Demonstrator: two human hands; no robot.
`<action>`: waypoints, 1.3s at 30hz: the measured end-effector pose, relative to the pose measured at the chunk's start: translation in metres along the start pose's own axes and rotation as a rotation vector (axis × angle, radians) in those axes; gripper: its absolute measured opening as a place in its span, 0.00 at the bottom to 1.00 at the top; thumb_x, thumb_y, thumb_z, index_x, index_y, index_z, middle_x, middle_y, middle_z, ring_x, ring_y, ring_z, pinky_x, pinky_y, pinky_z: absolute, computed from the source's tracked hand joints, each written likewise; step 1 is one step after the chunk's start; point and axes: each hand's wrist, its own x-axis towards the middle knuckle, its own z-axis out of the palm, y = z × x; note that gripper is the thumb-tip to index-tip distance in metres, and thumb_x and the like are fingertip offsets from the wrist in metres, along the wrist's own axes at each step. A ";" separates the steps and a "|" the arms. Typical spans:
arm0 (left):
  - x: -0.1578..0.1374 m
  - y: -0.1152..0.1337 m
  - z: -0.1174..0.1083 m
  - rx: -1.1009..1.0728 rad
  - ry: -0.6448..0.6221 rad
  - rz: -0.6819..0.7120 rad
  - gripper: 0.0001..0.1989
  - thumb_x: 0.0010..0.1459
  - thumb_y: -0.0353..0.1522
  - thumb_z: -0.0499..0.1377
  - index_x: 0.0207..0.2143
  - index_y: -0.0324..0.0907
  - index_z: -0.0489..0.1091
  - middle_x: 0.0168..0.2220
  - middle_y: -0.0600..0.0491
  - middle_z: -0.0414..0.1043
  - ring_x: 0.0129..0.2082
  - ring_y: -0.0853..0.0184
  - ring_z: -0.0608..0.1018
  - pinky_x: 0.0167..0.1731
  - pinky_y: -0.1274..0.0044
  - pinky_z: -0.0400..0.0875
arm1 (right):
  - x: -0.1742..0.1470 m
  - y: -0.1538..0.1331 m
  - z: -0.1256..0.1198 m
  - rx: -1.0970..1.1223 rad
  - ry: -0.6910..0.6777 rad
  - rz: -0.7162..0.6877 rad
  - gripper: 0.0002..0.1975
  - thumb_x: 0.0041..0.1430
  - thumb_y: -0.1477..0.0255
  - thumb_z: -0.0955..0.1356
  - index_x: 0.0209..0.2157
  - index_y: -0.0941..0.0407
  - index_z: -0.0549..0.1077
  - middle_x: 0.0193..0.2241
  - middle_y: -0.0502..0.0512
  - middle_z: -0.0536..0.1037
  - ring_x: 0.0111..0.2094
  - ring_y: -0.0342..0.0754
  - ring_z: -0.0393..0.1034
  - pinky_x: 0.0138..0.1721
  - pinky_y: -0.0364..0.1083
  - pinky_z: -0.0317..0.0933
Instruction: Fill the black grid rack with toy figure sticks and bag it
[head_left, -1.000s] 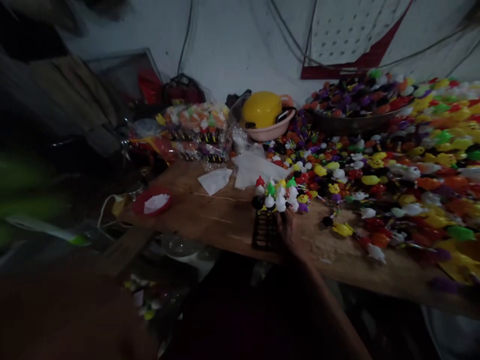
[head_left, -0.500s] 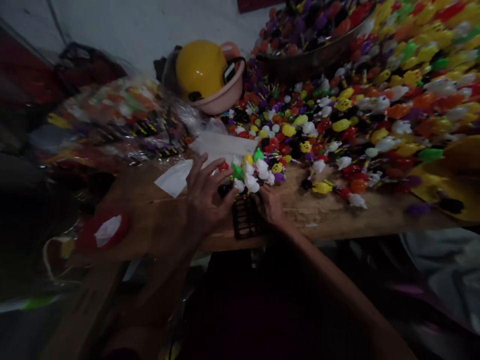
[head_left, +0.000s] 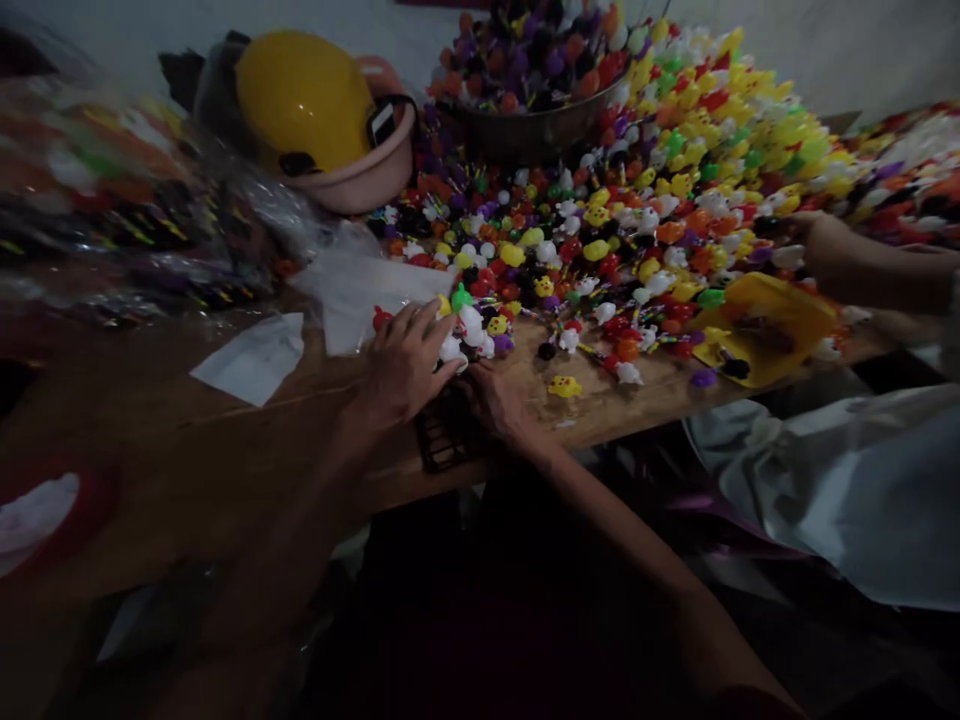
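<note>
A tight cluster of small plastic animal figures (head_left: 471, 328), white, green, yellow and red, stands at the far end of a black slotted rack (head_left: 442, 440) on the wooden table. My left hand (head_left: 401, 365) curves round the cluster's left side, fingers over the figures and thumb beneath them. Close to the cluster's near right side is my right hand (head_left: 501, 405), its fingers curled in by the rack. Their tips are in shadow, so what they grip is hidden. A single yellow figure (head_left: 565, 387) lies to the right.
A large heap of coloured figures (head_left: 697, 150) spreads behind and right, beside a heaped metal basin (head_left: 536, 130). A yellow helmet (head_left: 307, 105) rests in a pink basin (head_left: 360, 185). Left are white sheets (head_left: 251, 360) and bagged figures (head_left: 112, 180). Another person's arm (head_left: 870, 260) reaches in above a yellow scoop-like container (head_left: 802, 350).
The view has swung to the right, bringing another person's arm into sight. My left hand has closed in from spread fingers onto the cluster. My right hand stays by the rack.
</note>
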 end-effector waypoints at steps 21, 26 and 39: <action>0.023 0.142 0.097 -0.216 -0.271 0.388 0.14 0.68 0.27 0.52 0.52 0.40 0.71 0.58 0.47 0.71 0.59 0.56 0.73 0.55 0.67 0.73 | -0.093 0.097 -0.124 -0.625 0.395 0.389 0.19 0.67 0.61 0.64 0.51 0.57 0.75 0.43 0.64 0.77 0.43 0.57 0.70 0.47 0.55 0.65; 0.019 0.127 0.102 -0.157 -0.297 0.208 0.16 0.66 0.25 0.52 0.54 0.39 0.70 0.59 0.43 0.70 0.59 0.53 0.73 0.56 0.63 0.72 | -0.058 0.077 -0.099 -0.405 0.307 0.325 0.18 0.71 0.63 0.59 0.50 0.59 0.73 0.43 0.65 0.75 0.40 0.54 0.71 0.43 0.52 0.67; -0.008 0.104 0.103 -0.219 -0.071 0.123 0.18 0.66 0.26 0.50 0.55 0.41 0.70 0.59 0.43 0.71 0.58 0.53 0.75 0.51 0.63 0.75 | -0.003 0.069 -0.123 -0.548 0.260 0.260 0.15 0.67 0.67 0.62 0.32 0.56 0.78 0.30 0.56 0.78 0.26 0.45 0.68 0.28 0.44 0.56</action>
